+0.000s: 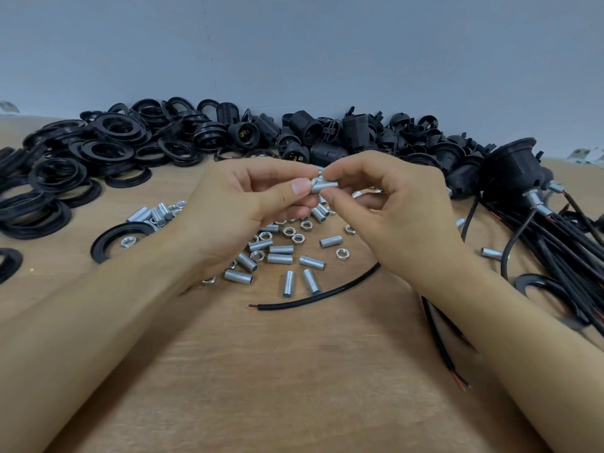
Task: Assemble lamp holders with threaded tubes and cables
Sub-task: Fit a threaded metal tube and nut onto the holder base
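A: Step in hand?
B: A nut (314,180) is pinched by the left hand (248,204) against a tube (323,187) pinched by the right hand (385,204), above the table (294,371).
A: Next?
B: Threading judged underway; square alignment and turning are called for.

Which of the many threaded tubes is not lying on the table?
The threaded tube pinched between the left hand and right hand; every other tube lies loose on the table.
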The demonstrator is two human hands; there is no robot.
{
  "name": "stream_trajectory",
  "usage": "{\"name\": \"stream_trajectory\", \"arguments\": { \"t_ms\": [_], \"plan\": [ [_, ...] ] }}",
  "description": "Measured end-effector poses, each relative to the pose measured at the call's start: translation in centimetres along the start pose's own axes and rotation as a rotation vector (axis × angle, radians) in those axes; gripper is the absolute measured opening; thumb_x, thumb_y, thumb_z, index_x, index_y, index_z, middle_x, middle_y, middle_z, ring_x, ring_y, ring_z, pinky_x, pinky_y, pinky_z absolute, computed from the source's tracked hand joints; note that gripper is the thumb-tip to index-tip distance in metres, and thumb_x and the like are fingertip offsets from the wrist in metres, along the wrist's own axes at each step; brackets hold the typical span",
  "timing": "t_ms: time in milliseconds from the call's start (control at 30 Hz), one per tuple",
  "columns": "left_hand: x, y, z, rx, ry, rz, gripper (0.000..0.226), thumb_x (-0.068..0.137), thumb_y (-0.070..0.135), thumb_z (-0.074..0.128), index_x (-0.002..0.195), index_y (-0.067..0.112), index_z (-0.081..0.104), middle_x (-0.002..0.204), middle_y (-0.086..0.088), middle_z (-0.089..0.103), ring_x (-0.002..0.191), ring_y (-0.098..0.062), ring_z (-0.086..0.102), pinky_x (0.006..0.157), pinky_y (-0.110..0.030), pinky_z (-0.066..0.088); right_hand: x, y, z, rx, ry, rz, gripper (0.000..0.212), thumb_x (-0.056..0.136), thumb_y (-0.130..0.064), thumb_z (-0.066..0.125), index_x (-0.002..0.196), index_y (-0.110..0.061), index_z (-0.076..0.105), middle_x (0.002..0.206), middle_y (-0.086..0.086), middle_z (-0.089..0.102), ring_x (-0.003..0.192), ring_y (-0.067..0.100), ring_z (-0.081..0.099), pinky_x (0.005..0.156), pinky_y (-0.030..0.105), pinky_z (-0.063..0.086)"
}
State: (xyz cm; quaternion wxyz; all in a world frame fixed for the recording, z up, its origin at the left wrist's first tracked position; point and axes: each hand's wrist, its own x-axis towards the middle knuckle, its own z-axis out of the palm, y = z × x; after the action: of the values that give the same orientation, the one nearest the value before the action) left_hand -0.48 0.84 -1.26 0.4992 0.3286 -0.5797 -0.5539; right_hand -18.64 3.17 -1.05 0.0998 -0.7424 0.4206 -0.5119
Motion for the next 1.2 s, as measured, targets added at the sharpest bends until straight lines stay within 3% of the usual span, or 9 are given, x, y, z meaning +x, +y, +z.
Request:
{"name": "stream_trajectory", "arguments": {
  "t_ms": [167,300,533,733,800,867,967,1200],
  "plan": [
    [-0.18,0.25,0.00,0.105,-0.021,0.028,0.030,0.079,0.020,0.065,0.105,0.009,0.073,0.098,-0.011,0.076,0.086,-0.018,0.072,0.078,-0.024,0.058,0.09,-0.17,-0.07,-0.086,0.022,-0.100,0.009,0.086,-0.013,0.073,0.095,-0.013,0.074,0.083,-0.007,0.071,0.081,0.005,0.067,0.069,0.019,0.056],
    [-0.09,0.23,-0.04,0.055,-0.022,-0.013,0.028,0.079,0.020,0.065,0.103,0.006,0.073,0.097,-0.015,0.076,0.083,-0.017,0.071,0.075,-0.023,0.057,0.13,-0.27,-0.04,-0.154,0.041,-0.214,0.008,0.088,-0.010,0.071,0.094,-0.007,0.075,0.084,-0.001,0.073,0.079,0.009,0.067,0.070,0.025,0.056],
    [-0.02,0.29,-0.07,-0.044,-0.022,-0.099,0.021,0.080,0.022,0.064,0.083,0.007,0.079,0.080,-0.011,0.075,0.068,-0.014,0.070,0.063,-0.019,0.056,0.24,0.16,-0.04,-0.285,0.033,-0.391,0.007,0.089,-0.003,0.068,0.087,0.001,0.073,0.079,0.011,0.070,0.072,0.028,0.065,0.065,0.043,0.052],
    [0.01,0.41,0.11,-0.059,-0.003,-0.141,0.020,0.078,0.024,0.065,0.076,0.008,0.077,0.071,-0.006,0.071,0.059,-0.011,0.065,0.057,-0.019,0.054,0.34,0.44,-0.03,-0.373,0.058,-0.502,0.007,0.088,0.000,0.068,0.083,0.002,0.072,0.082,0.014,0.070,0.075,0.033,0.066,0.064,0.044,0.053],
    [-0.01,0.55,0.06,-0.065,-0.008,-0.154,0.019,0.077,0.026,0.067,0.071,0.011,0.076,0.068,-0.004,0.068,0.057,-0.010,0.061,0.056,-0.020,0.053,0.27,0.28,0.07,-0.314,0.047,-0.444,0.007,0.088,-0.003,0.068,0.083,0.001,0.072,0.082,0.012,0.070,0.075,0.029,0.066,0.065,0.042,0.053],
    [0.04,0.61,-0.06,-0.083,-0.019,-0.166,0.018,0.076,0.026,0.068,0.072,0.011,0.076,0.067,-0.003,0.067,0.058,-0.010,0.060,0.056,-0.020,0.053,0.15,-0.02,-0.01,-0.157,0.023,-0.259,0.004,0.088,-0.008,0.070,0.087,-0.005,0.072,0.080,0.002,0.071,0.074,0.015,0.066,0.067,0.034,0.055],
    [0.06,0.57,-0.17,-0.103,-0.043,-0.164,0.019,0.078,0.019,0.068,0.088,0.005,0.077,0.080,-0.009,0.074,0.066,-0.011,0.065,0.064,-0.020,0.056,-0.08,-0.07,-0.21,0.039,-0.044,-0.024,0.006,0.088,-0.015,0.072,0.092,-0.017,0.069,0.081,-0.008,0.069,0.073,0.009,0.068,0.065,0.030,0.058],
    [-0.04,0.47,-0.07,-0.113,0.000,-0.097,0.026,0.072,0.005,0.070,0.098,0.004,0.075,0.095,-0.014,0.076,0.085,-0.018,0.072,0.076,-0.023,0.058,-0.03,-0.01,-0.06,-0.017,-0.041,-0.063,0.014,0.085,-0.006,0.073,0.098,-0.012,0.072,0.087,-0.003,0.069,0.081,0.009,0.065,0.071,0.017,0.055]
  ]
}}
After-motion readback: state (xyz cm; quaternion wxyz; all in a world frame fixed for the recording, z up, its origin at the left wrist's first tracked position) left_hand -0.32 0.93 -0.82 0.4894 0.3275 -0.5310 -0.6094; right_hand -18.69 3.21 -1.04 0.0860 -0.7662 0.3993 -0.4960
